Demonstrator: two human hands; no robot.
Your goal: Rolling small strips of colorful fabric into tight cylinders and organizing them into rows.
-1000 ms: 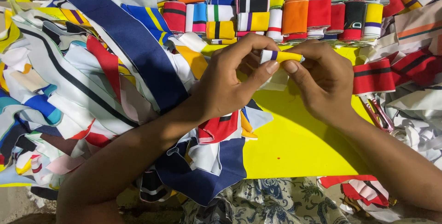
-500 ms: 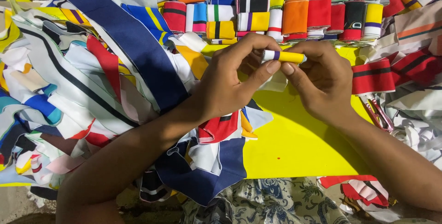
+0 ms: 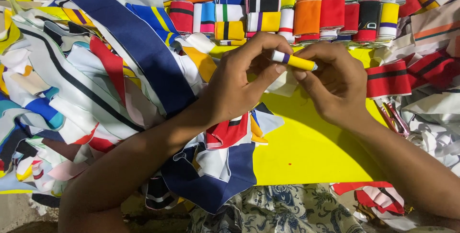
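While both hands pinch it, yellow roll [image 3: 293, 61] with purple and white bands sits above yellow sheet [image 3: 311, 151] | left hand [image 3: 239, 87], right hand [image 3: 335, 87] clamped on its ends | pose unchanged from earlier | rolled ribbons [image 3: 306, 15] along far edge | loose strips [image 3: 86, 89] heaped left

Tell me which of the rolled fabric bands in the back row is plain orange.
The plain orange rolled fabric band, directly left of the plain red rolled fabric band; neighbouring rolls are striped or other colours.

We see a yellow roll [image 3: 293, 62] with a purple stripe, a plain yellow mat [image 3: 311, 151], and a navy strip [image 3: 139, 46].
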